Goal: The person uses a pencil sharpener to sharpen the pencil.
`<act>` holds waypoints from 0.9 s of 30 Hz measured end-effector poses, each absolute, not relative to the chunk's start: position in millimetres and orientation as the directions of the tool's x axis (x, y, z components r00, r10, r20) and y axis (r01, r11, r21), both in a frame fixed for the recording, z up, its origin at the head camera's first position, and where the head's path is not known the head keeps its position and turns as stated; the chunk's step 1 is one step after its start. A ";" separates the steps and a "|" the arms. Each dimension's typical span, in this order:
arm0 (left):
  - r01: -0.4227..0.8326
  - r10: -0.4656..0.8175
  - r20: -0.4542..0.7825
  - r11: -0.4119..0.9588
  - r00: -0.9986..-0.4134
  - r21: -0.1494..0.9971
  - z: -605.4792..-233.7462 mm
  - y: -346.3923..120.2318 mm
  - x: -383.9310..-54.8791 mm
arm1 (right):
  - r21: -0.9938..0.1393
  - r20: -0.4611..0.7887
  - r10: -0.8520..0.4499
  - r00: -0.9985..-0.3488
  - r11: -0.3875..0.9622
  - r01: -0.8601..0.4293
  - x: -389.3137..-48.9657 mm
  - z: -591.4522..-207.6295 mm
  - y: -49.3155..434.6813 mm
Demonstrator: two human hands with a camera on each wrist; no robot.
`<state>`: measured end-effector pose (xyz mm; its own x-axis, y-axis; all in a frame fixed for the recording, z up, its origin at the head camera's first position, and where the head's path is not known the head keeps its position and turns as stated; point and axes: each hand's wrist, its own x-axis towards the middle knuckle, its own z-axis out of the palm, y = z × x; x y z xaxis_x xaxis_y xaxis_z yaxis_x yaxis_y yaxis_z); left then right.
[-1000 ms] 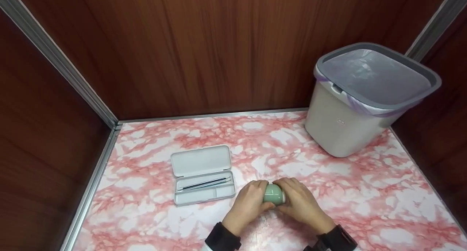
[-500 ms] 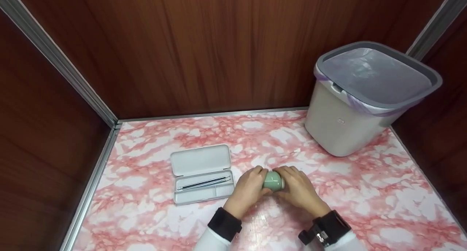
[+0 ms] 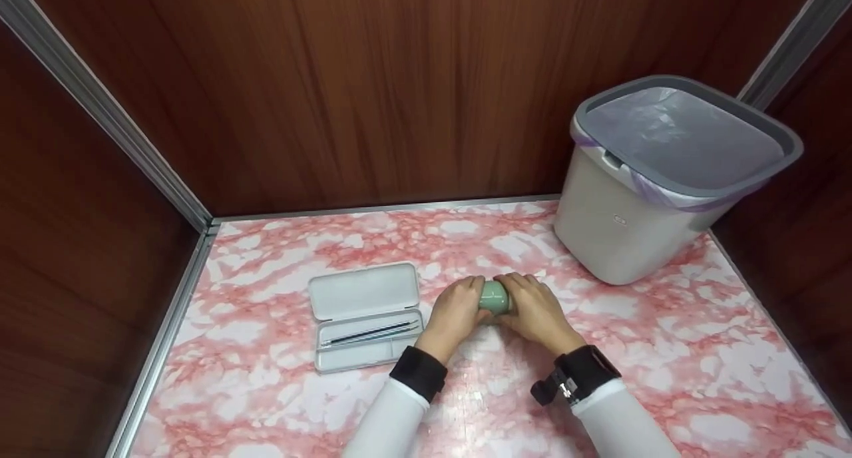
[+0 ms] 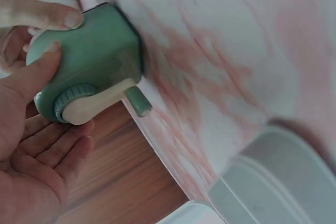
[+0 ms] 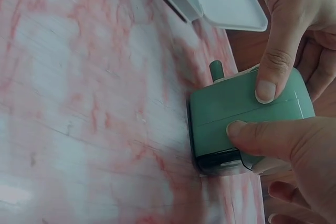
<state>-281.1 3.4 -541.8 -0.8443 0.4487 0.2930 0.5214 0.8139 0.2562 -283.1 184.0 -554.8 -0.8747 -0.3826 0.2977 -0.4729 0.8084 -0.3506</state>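
Observation:
A green hand-crank pencil sharpener [image 3: 494,298] is held between both hands over the table, right of the pencil case. My left hand [image 3: 456,309] grips its left side and my right hand [image 3: 538,313] its right side. In the left wrist view, the sharpener's cream crank [image 4: 97,104] with a green knob sticks out on the left hand's side, and the left thumb presses the green body. Both thumbs lie on the body [image 5: 220,106] in the right wrist view, where a dark strip shows along its lower edge. The sharpener's base sits close over the tabletop.
The pale grey pencil case [image 3: 363,293] lies open at left, with a couple of thin pencil-like sticks [image 3: 369,335] in its upper compartment. A lined trash bin [image 3: 619,225] stands at the back right. Brown wood-grain panels [image 3: 373,98] enclose the marbled table [image 3: 266,405].
Both hands have moved forward across the table, carrying the sharpener away from the near edge. More of the white sleeves shows now. The pencil case and bin have stayed put.

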 end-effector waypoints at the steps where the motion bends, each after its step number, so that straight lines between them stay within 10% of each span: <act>1: 0.522 0.445 0.303 0.815 -0.842 0.253 -541.9 3.7 -282.4 | -0.345 0.299 -0.382 -0.874 0.811 -0.473 -285.2 -554.6 183.9; 27: 0.428 0.339 0.313 0.858 -0.887 0.284 -556.8 -20.7 -263.4 | -0.271 0.190 -0.269 -0.944 0.910 -0.314 -247.8 -557.3 216.6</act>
